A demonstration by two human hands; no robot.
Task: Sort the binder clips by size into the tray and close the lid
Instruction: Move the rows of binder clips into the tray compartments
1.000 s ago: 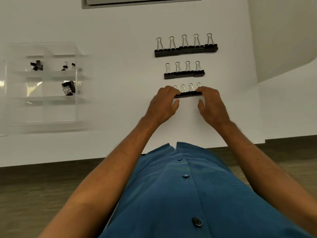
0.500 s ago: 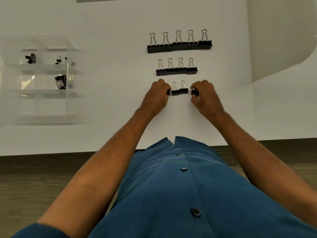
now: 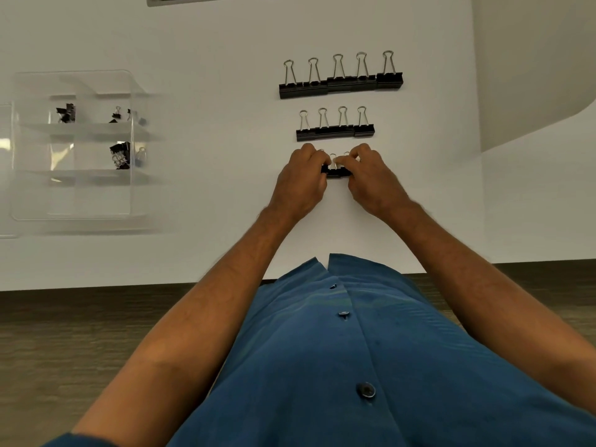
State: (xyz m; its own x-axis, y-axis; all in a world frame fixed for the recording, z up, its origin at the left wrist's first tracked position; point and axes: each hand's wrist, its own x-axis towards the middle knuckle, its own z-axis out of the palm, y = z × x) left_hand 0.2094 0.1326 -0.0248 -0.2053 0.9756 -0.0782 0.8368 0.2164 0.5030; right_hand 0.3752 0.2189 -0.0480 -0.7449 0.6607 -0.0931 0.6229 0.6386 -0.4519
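Two hands, left hand (image 3: 298,179) and right hand (image 3: 374,180), pinch small binder clips (image 3: 335,171) on white table (image 3: 209,91). Few clips in clear tray (image 3: 72,214), lid open; large row (image 3: 341,82), medium row (image 3: 335,130) unsorted.

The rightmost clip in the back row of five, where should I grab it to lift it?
Judging by its pose, pinch the black body of the rightmost large binder clip across its near and far faces, coming from above and the right. That side is free; its left side touches the neighbouring clip, and the wire handles lie flat.
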